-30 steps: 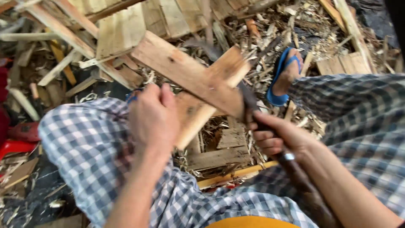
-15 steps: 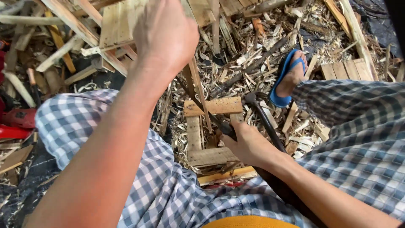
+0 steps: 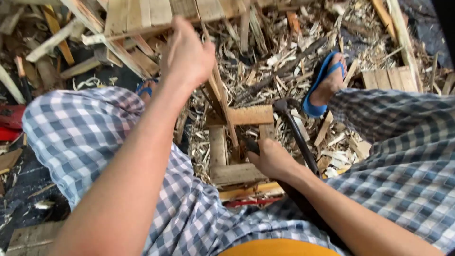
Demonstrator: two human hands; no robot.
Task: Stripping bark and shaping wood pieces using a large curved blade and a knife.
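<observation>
My left hand [image 3: 187,54] is raised and closed on the top of a thin wooden strip [image 3: 222,106] that runs down to a small wooden frame [image 3: 237,173] between my knees. My right hand [image 3: 274,160] is a fist low on that frame, curled around a short dark tool [image 3: 248,143] whose tip meets the foot of the strip. What kind of tool it is stays hidden by my fingers. A long dark hammer-like tool [image 3: 297,135] lies just right of that hand, its handle passing under my forearm.
My legs in checked trousers [image 3: 95,137] frame the spot, with a blue sandal [image 3: 318,87] on my right foot. Wood shavings [image 3: 265,61] and offcuts cover the ground. A slatted pallet piece [image 3: 142,16] lies at the top and a red object [image 3: 12,121] at the far left.
A second ago my left hand pressed a broad plank against the tool. The plank is gone; my left hand has risen with a thin strip and my right hand has dropped to the frame.
</observation>
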